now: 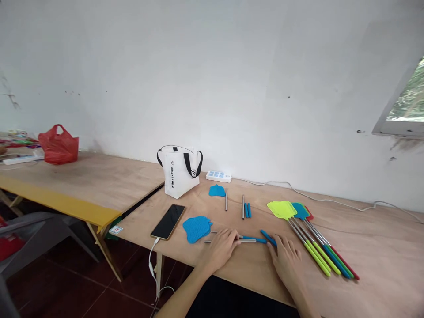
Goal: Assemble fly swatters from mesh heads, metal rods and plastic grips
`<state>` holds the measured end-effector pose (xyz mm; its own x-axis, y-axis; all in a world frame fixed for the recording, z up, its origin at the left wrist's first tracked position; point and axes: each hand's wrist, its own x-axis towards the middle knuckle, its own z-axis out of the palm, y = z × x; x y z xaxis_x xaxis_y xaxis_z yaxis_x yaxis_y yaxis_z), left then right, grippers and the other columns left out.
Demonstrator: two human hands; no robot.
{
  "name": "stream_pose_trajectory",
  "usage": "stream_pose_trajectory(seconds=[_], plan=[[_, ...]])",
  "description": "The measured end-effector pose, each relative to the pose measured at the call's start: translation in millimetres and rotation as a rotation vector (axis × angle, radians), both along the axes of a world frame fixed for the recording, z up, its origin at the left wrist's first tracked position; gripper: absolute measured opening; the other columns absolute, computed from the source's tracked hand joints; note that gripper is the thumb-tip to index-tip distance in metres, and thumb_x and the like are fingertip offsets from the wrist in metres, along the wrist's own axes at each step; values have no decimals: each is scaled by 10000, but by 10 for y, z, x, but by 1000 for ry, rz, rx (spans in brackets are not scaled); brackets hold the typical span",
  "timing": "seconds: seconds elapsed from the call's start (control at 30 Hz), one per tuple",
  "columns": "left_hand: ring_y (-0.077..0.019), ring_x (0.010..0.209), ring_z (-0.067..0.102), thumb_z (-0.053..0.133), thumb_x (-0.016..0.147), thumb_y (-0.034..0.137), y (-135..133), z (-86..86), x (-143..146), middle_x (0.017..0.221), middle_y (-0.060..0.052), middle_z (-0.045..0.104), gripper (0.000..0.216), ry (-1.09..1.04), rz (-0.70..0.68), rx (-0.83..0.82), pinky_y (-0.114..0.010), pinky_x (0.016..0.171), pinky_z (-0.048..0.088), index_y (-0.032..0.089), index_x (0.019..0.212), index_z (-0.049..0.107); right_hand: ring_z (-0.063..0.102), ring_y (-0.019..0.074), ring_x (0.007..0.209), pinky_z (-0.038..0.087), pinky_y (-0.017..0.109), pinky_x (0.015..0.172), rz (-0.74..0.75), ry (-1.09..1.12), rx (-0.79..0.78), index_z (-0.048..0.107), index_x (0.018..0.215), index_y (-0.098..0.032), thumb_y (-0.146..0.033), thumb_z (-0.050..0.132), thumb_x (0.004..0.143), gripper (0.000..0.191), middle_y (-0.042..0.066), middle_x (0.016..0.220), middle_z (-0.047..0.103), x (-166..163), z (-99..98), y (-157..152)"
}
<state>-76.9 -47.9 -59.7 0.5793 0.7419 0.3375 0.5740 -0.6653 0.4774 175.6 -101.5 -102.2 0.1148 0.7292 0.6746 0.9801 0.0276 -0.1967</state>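
Note:
My left hand (221, 248) rests on the plywood table (364, 260) near its front edge, fingers loosely curled over a thin metal rod with a blue grip (249, 240). Just left of it lie blue fly-swatter heads (196, 229). My right hand (287, 259) lies flat with fingers stretched out, its fingertips at a loose blue handle sleeve (267, 236). Further back sit another blue swatter head (217, 191), two bare metal rods (226, 199) and a pair of blue sleeves (247, 210).
Several finished fly swatters, yellow-green, blue and red (308, 229), lie to the right. A black phone (168, 221) on a white cable sits left. A white tote bag (180, 171) and a power strip (218, 176) stand by the wall. A red plastic bag (58, 145) is on the neighbouring table.

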Motion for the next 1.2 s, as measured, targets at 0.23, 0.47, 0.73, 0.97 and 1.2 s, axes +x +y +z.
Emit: stream_pose_trajectory(seconds=[0.23,0.47,0.73,0.97,1.2], plan=[[-229,1011,621,394,1090,263,-45,25,-19,1067,-50,665,138,38,4,-14,-339,853,447,218,1039,514,627,317,915,442,432,747,20,203,47,630,929,-242,-544,347,1015,423,107,917,710,22,84,18],[-229,933,607,284,1098,256,-92,84,-30,983,-57,639,235,68,30,10,-337,821,448,216,998,493,628,261,1006,516,410,826,286,442,20,650,1071,-248,-452,384,1029,338,92,1052,684,-84,257,-15],[-228,947,596,277,1106,306,-87,70,-28,980,-54,626,262,69,16,39,-340,843,451,220,977,489,614,259,965,509,449,892,314,325,-20,626,975,-280,-381,388,1039,267,61,985,673,-142,256,-57],[-225,953,597,317,1097,296,-102,105,-42,1006,-52,635,230,53,-22,39,-339,852,448,222,995,510,630,253,954,510,461,907,324,276,-9,627,961,-282,-380,392,1042,267,52,963,677,-122,223,-34],[-202,962,605,441,1072,290,-116,125,-41,1052,-27,650,119,-22,-114,-12,-310,856,447,232,1044,541,640,233,901,516,397,850,395,248,-47,608,921,-278,-341,388,1049,263,34,920,680,-195,315,-88]])
